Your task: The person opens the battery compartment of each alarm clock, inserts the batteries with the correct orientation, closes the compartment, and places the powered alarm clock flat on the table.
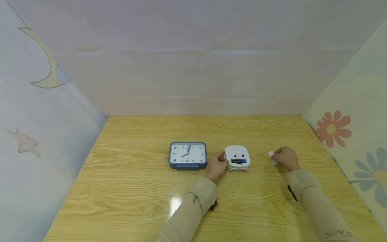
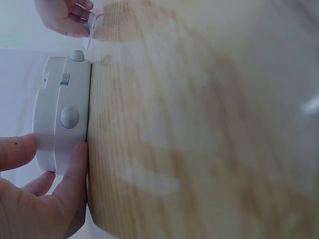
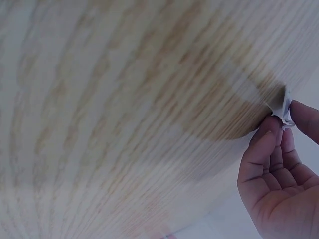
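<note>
A small white alarm clock (image 1: 237, 150) with rounded corners lies back up on the table, its battery compartment uncovered. One dark battery with a blue end (image 1: 239, 161) sits in that compartment. My left hand (image 1: 217, 165) grips the clock's left side; the left wrist view shows thumb and fingers (image 2: 75, 169) around its edge and two round feet on its underside. Off to the right, my right hand (image 1: 286, 158) pinches a small white battery cover (image 1: 271, 154) between thumb and fingers. The right wrist view has this cover (image 3: 284, 110) close over the tabletop.
Left of my left hand stands a blue rectangular clock (image 1: 187, 154) with a white dial. The wooden table (image 1: 136, 195) is bounded by a pale cloth wall (image 1: 205, 84) at the back and printed cloths at both sides, with a red flower (image 1: 331, 129) on the right one.
</note>
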Available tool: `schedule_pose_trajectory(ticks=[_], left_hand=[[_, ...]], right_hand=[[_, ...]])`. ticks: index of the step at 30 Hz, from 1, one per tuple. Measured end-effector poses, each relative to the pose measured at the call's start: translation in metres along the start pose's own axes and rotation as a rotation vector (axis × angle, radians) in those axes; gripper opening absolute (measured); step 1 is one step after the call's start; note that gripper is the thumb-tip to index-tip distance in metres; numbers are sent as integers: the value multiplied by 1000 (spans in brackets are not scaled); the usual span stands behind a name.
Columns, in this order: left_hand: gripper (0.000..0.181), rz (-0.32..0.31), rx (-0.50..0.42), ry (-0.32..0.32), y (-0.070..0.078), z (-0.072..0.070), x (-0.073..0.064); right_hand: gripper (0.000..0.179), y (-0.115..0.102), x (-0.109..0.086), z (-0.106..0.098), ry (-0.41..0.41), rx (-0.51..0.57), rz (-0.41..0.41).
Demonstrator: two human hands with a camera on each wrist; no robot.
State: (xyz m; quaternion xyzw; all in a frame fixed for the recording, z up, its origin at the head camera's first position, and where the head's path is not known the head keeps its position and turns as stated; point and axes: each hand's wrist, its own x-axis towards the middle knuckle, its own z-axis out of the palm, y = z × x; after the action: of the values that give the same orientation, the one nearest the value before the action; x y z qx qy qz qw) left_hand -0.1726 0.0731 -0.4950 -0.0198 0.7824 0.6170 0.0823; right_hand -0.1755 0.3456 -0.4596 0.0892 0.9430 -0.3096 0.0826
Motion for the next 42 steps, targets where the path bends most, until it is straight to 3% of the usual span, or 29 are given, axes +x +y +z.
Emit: schedule_pose_trajectory(ticks=[14, 33, 42], left_hand=[[44, -8, -4, 13, -1, 1, 0], [42, 5, 2, 15, -1, 0, 0], [42, 1, -11, 13, 0, 0, 0]], right_hand=[[30, -2, -2, 0, -7, 6, -15], [32, -8, -13, 0, 77, 20, -64], [27, -14, -19, 3, 143, 11, -166]])
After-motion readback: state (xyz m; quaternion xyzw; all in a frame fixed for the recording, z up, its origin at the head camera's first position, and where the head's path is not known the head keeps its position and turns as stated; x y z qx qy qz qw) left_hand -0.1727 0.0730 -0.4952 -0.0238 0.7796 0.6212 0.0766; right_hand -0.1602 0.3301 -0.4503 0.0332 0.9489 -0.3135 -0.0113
